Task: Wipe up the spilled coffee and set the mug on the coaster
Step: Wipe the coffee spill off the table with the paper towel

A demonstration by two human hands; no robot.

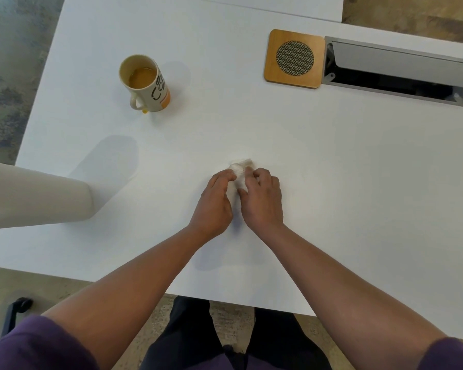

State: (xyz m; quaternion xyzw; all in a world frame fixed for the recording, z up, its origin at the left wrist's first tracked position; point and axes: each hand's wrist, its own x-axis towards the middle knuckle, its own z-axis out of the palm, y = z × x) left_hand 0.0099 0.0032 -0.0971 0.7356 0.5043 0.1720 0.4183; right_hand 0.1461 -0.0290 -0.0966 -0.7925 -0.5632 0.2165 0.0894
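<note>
Tissue (239, 173) between 2 hands (241, 201)

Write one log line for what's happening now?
both hands: left hand, right hand bunching tissue | mug off coaster

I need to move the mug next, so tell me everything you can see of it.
The mug is a tall cream ceramic cylinder with black lettering, an orange band near its base and a handle facing the near table edge. It stands upright on the white table, far left, partly filled with light brown coffee. Nothing touches it; the coaster lies well apart to the right.
</note>
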